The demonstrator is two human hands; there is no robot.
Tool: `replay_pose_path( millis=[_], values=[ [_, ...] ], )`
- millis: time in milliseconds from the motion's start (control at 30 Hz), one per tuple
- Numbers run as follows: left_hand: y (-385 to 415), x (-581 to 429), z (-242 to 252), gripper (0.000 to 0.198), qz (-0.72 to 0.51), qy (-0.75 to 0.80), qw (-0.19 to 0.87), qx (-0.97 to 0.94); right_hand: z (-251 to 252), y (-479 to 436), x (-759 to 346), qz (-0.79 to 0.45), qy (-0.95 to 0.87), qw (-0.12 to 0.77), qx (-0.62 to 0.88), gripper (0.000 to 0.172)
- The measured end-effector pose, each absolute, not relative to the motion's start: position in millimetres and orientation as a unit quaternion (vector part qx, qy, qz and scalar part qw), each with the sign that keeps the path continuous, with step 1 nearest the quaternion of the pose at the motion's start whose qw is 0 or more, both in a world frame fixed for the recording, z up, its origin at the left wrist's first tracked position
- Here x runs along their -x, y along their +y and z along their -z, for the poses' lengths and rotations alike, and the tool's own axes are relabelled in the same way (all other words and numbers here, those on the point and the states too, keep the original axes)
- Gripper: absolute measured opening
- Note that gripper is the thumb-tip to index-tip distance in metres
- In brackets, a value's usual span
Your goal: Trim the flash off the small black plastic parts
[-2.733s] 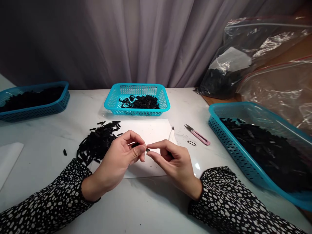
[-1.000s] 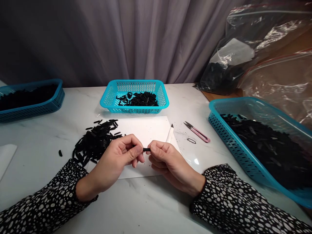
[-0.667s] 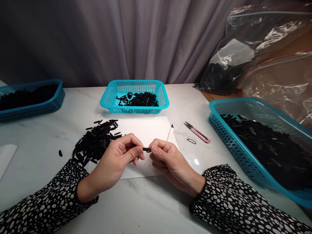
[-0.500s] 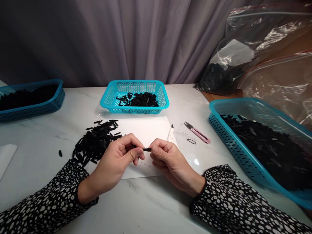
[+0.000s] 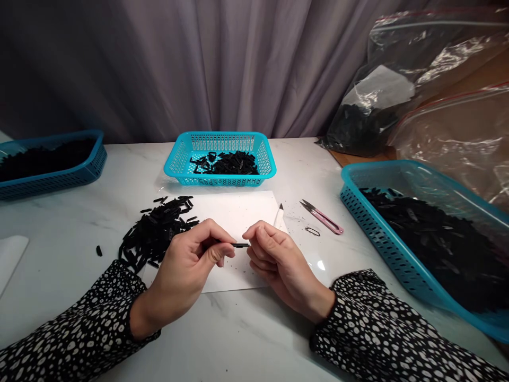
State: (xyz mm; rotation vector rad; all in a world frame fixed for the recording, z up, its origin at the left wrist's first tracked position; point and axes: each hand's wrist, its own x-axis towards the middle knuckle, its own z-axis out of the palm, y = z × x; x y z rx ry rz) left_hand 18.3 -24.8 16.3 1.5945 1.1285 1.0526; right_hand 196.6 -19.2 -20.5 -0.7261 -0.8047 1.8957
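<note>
My left hand (image 5: 189, 265) pinches a small, thin black strip (image 5: 240, 245) between thumb and forefinger, its free end pointing right. Most of that strip is hidden behind the fingers. Facing it is my right hand (image 5: 280, 260), its thumb and forefinger loosened and the other fingers curled; the strip's tip sits at these fingers, and whether they touch I cannot tell. Both hands are above a white sheet (image 5: 238, 209). A heap of similar black pieces (image 5: 157, 231) lies beyond my left wrist, partly on the sheet.
A blue basket (image 5: 220, 180) with some black pieces stands at the back. Fuller baskets are at left (image 5: 51, 178) and right (image 5: 377, 254). Pink-handled thread snips (image 5: 322, 216), a black loop (image 5: 313, 232) and a white-handled tool (image 5: 279, 216) lie right. Plastic bags (image 5: 366, 111) stand behind.
My right thumb and forefinger have loosened from the strip's end and lifted slightly. The left hand keeps its pinch, nearly in place.
</note>
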Motion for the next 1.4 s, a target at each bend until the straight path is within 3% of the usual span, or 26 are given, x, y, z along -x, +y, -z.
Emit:
replay_pose_path(
  millis=[233,733,933,1100,1200,1400],
  values=[
    [-24.7,-18.7,-16.8,0.014,-0.418,0.455,0.440,-0.651,21.2,-20.4,-195.6,-0.758,-0.346,0.470,0.291,0.034],
    [-19.8,-18.9,-20.0,0.012,-0.448,0.479,0.490,-0.574,20.0,-21.0,-194.9,-0.736,-0.372,0.470,0.314,0.030],
    [-16.7,-14.9,-9.5,0.023,-0.471,0.493,0.526,-0.509,19.9,-20.9,-194.3,-0.735,-0.367,0.476,0.314,0.027],
    [-16.4,-20.0,-13.0,0.011,-0.476,0.487,0.536,-0.499,15.3,-20.0,-196.4,-0.759,-0.330,0.470,0.306,0.025],
    [-16.5,-21.1,-14.6,0.013,-0.473,0.491,0.527,-0.507,13.0,-18.3,-197.9,-0.780,-0.303,0.474,0.276,0.017],
    [-18.9,-19.5,-15.2,0.011,-0.461,0.486,0.521,-0.529,16.4,-18.1,-197.1,-0.734,-0.362,0.474,0.325,0.020]
  ],
)
